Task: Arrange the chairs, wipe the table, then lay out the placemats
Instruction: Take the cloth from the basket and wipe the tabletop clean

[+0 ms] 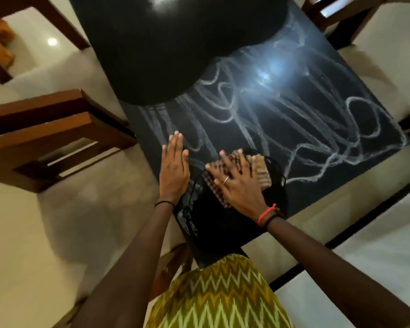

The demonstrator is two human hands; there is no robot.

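A dark glossy table [294, 129] fills the middle of the head view, covered with looping whitish wipe streaks. My right hand [234, 181] presses flat, fingers spread, on a brown checked cloth [262, 171] near the table's near edge. My left hand [174, 166] lies flat on the tabletop just left of the cloth, fingers straight and together. A wooden chair [45, 129] stands at the table's left side, and another chair [341, 13] stands at the far right corner. No placemats are visible.
A further wooden chair [0, 43] sits at the far left. Pale tiled floor [57, 233] surrounds the table. A light reflects brightly off the tabletop. A chair part [171, 263] shows just under the near edge, beside my patterned yellow garment.
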